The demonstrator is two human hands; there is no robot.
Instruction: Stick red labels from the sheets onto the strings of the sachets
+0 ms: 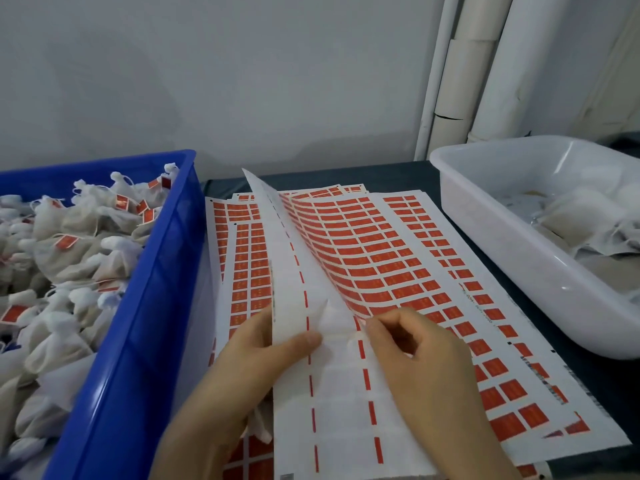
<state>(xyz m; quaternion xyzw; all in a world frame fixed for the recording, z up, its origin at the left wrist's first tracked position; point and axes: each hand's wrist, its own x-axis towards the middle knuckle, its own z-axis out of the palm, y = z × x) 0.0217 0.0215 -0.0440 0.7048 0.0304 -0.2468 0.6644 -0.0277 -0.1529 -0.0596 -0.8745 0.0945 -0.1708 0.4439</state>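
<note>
2 hands clamp the curled paper sheet of red labels [346,244] mid-table: left hand [242,368] on its white edge, right hand [422,362] pinching a corner. I fear a hasty pull tearing it. Left lie white cloth sachets [69,237].

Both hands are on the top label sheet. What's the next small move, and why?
Probably peel: the right hand pinches at the nearest red label beside the stripped white columns, while the left hand grips the label sheet with its thumb on top. Pulling that label free, sheet held steady, looks like the next step.
</note>
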